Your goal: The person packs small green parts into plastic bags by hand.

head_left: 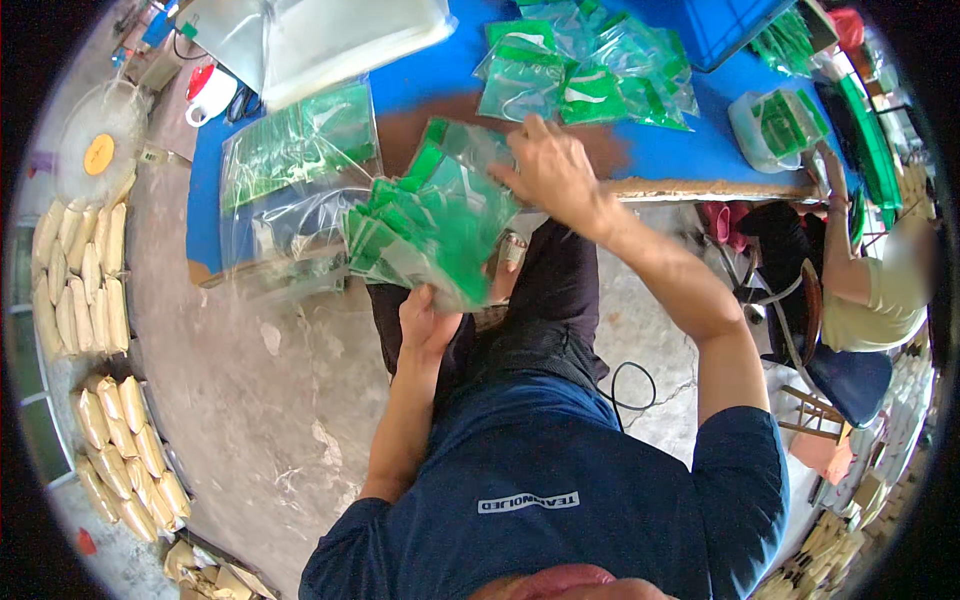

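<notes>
My left hand (428, 320) is closed on the lower edge of a fanned bunch of green and clear plastic bags (440, 220), held above my lap at the table's front edge. The bunch is partly smeared by motion. Just right of its top is my right hand (558, 178), back upward, thumb and fingers apart, with nothing seen in it. Beyond that hand, a loose pile of similar green and clear bags (600, 75) lies on the blue table (425, 75). A larger clear plastic bag with green contents (300, 150) lies left of the held bunch.
A stack of clear plastic sheets (340, 45) lies at the far left, near a red-and-white container (210, 92). On the right stand a clear tub of green pieces (775, 125) and a blue bin (725, 30). A co-worker (875, 280) sits there. Filled tan packets (130, 450) line the left floor.
</notes>
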Available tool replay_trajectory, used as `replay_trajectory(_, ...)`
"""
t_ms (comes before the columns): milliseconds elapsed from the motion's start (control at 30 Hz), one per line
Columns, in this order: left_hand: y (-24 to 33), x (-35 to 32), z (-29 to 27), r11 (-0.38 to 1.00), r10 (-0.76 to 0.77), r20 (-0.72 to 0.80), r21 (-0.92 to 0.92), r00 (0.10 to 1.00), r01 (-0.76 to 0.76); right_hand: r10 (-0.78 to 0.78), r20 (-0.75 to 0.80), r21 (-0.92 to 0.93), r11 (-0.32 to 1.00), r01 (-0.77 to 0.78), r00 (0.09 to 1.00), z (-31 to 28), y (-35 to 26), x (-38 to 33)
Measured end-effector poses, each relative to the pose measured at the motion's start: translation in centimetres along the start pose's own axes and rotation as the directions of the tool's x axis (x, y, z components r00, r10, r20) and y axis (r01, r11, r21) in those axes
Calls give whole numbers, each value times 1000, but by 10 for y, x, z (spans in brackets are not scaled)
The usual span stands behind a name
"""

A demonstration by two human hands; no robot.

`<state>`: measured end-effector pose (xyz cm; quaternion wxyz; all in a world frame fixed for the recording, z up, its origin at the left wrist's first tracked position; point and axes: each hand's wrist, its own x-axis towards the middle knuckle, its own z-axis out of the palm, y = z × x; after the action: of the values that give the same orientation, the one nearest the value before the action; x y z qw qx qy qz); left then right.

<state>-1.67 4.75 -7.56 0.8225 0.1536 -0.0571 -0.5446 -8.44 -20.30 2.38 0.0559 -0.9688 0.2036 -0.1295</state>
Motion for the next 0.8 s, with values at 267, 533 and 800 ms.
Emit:
replay_trajectory(267, -6, 5, -2, 978, 119, -197, 191, 973, -81, -147, -10, 483, 865, 134, 989, -17, -8, -13)
replay_trajectory(533, -7, -10, 7, 935, 55, -200, 353, 978, 20, -1, -197, -134, 991, -26, 980, 22, 53, 30)
replay_trajectory(800, 48, 59, 56, 695, 318, 163, 630, 934, -346, -190, 66, 997, -30, -73, 980, -34, 50, 16)
